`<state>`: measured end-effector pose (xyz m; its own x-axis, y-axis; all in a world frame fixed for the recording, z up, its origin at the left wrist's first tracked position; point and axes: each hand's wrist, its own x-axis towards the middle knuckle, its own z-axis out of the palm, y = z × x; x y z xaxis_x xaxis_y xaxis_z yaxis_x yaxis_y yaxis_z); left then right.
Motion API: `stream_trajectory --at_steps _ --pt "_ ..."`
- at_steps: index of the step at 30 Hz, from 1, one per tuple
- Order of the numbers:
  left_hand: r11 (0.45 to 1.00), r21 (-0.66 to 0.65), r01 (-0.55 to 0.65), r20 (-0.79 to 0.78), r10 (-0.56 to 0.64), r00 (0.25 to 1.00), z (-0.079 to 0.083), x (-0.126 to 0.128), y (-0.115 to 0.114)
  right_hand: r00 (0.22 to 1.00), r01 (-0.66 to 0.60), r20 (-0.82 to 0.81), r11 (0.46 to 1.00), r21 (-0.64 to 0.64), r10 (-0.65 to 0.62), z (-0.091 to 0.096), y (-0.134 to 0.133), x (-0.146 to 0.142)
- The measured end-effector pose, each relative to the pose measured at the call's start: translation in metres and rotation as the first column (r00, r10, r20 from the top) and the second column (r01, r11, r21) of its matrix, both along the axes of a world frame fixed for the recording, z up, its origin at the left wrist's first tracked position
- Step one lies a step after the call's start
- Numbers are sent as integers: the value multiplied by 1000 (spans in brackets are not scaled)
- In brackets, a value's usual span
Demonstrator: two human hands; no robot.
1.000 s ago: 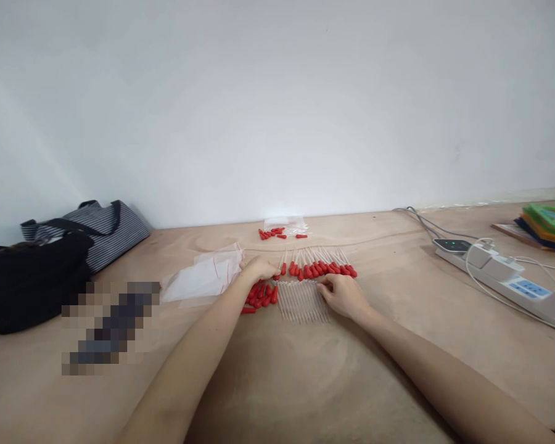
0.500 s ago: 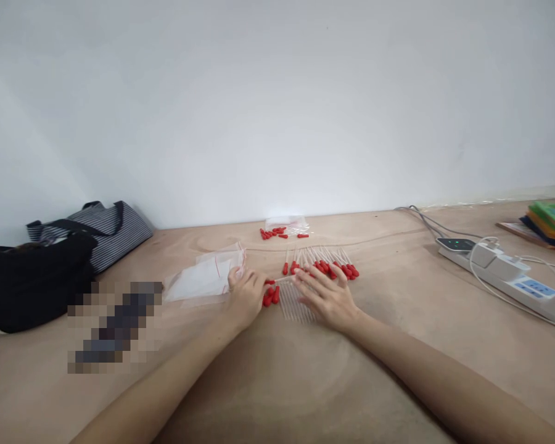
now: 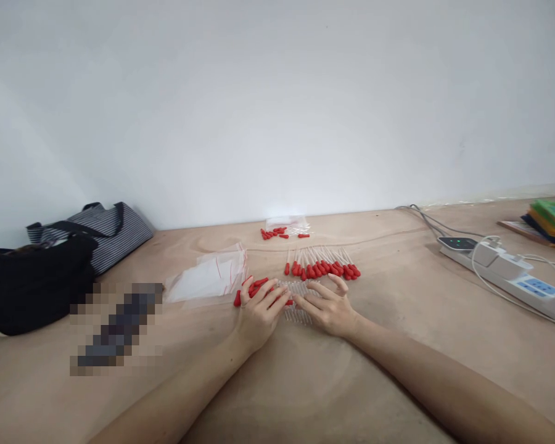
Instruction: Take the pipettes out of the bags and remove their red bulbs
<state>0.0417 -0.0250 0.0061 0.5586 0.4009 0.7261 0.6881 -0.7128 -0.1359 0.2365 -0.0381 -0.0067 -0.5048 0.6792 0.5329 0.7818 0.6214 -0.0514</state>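
My left hand (image 3: 261,311) lies over several loose red rubber bulbs (image 3: 259,282). Its fingertips close on one red bulb that pokes out to the right, towards my other hand. My right hand (image 3: 330,309) has its fingertips drawn together at that bulb's right end; whatever they pinch is hidden. Thin clear glass tubes (image 3: 298,317) lie side by side beneath and between both hands, partly covered. Just beyond is a row of droppers (image 3: 321,266), clear tubes with red bulbs facing me.
White zip bags (image 3: 203,279) lie left of my hands. More red bulbs (image 3: 272,233) and a clear bag (image 3: 287,222) are near the wall. A power strip (image 3: 531,285) with cables stands right. Bags (image 3: 37,280) and a blurred dark object (image 3: 120,324) are left.
My left hand has moved right and nearer to me, uncovering red bulbs on its left. My right hand has drawn back slightly from the dropper row, which shows more fully.
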Motion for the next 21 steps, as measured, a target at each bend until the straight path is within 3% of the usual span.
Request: stream_trajectory --at_steps 6,12,18,21 --pt "997 39 64 -64 -61 996 3 -2 -5 999 -34 9 998 -52 35 -3 1 2" --pt "991 101 84 -66 -78 995 7 -3 -7 995 -91 -35 994 60 93 8 -1 2" --pt "988 120 101 -77 -92 993 12 -5 -9 988 -139 -73 990 -17 137 23 -3 4" --pt "994 104 41 -43 -37 998 14 -13 -3 993 -91 -81 995 -35 88 28 -2 12"
